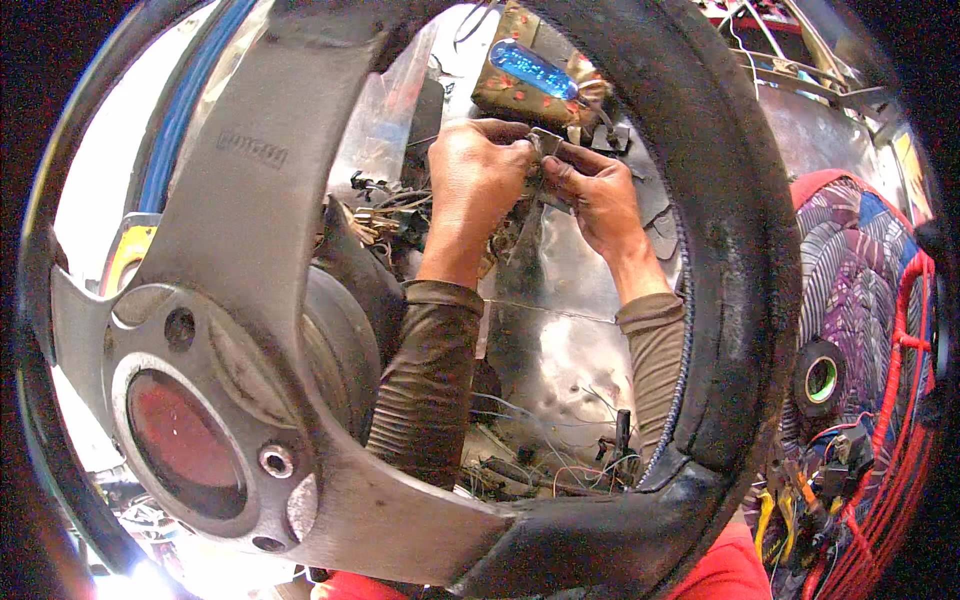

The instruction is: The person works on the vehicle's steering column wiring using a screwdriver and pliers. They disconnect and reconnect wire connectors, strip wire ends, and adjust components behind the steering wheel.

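Through the opening of a large steering wheel (735, 250) I see both my hands at work beyond its rim. My left hand (478, 180) is closed, thumb and fingers pinching a small grey flat piece (546, 141), metal-looking, of a kind I cannot make out. On the other side of that piece, my right hand (600, 195) grips its edge between thumb and forefinger. Just beyond the hands is a patterned box-like block (500, 92) with a clear blue oblong object (534, 70) lying on it. Bundled wires (385, 225) hang beside my left wrist.
A shiny metal panel (570, 350) lies below my forearms, with loose thin wires (560, 470) near it. To the right, a patterned seat (850, 260) carries a black tape roll (821, 380), yellow-handled pliers (775, 520) and red cables (890, 410). The wheel's spoke (400, 510) crosses close in front.
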Motion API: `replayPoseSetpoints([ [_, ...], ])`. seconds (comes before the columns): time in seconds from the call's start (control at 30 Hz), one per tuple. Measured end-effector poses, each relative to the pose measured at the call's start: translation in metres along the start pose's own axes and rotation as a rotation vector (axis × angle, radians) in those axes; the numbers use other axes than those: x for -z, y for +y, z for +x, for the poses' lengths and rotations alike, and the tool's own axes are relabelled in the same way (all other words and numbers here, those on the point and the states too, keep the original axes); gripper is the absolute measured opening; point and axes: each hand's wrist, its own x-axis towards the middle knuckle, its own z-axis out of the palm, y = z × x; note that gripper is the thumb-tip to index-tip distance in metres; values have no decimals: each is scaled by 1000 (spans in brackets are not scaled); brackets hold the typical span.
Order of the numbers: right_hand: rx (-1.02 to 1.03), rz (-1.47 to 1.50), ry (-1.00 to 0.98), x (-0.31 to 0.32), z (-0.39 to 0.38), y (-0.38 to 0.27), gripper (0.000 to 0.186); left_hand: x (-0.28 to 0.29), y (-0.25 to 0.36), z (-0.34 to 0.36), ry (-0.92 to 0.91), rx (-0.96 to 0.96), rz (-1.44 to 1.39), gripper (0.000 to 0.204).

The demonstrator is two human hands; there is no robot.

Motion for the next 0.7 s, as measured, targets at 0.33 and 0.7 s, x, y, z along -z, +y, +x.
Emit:
replayPoseSetpoints([
  [0.33, 5, -37, 138, -6, 1, -7, 34, -17, -13, -59, 293, -355, 124, 51],
  [0.7, -34, -45, 165, -10, -4, -7, 31, -47, -54, -146, 308, 52, 58, 67],
])
